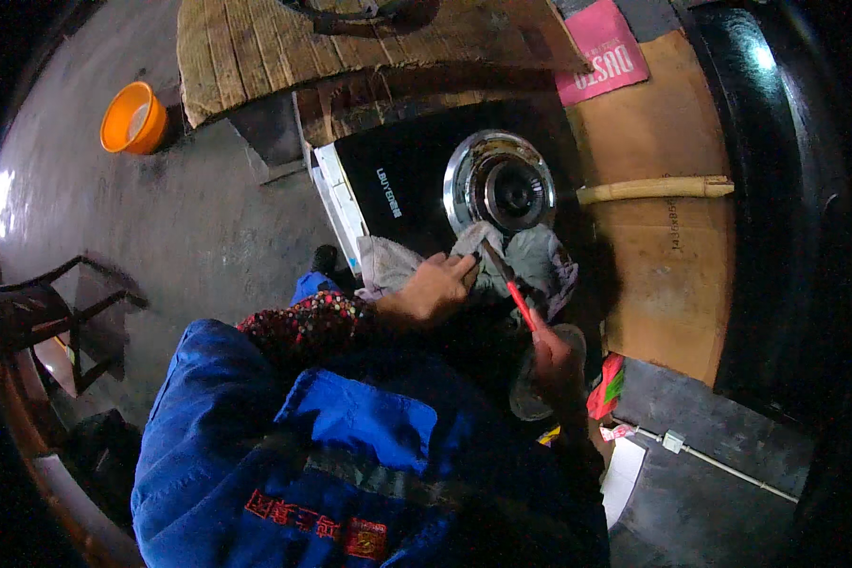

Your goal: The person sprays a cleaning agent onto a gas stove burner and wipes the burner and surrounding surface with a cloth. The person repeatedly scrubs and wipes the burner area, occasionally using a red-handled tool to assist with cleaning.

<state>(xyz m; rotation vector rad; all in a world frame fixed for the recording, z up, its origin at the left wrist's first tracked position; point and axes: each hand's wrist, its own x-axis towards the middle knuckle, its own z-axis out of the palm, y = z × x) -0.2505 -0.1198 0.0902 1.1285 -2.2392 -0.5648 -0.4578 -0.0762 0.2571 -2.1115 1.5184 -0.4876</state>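
In front of me is a gas cooker with a black top (pixel 412 142) and a round chrome burner (pixel 518 188). Bunched grey cloth (pixel 387 266) lies along its near edge, just below the burner. My left hand (pixel 433 287) grips the cloth with curled fingers. A slim red-handled tool (pixel 518 302) is in my right hand (pixel 552 351); its dark metal end touches the cloth near my left fingers. Deep shadow hides the tool's exact kind and part of my right hand.
Corrugated cardboard (pixel 255 57) overhangs the cooker's far side. A bamboo stick (pixel 660 187) lies over a brown cardboard sheet (pixel 653 284) at right, below a pink printed sheet (pixel 603 50). An orange basin (pixel 133 117) and a dark-framed chair (pixel 78 312) stand at left.
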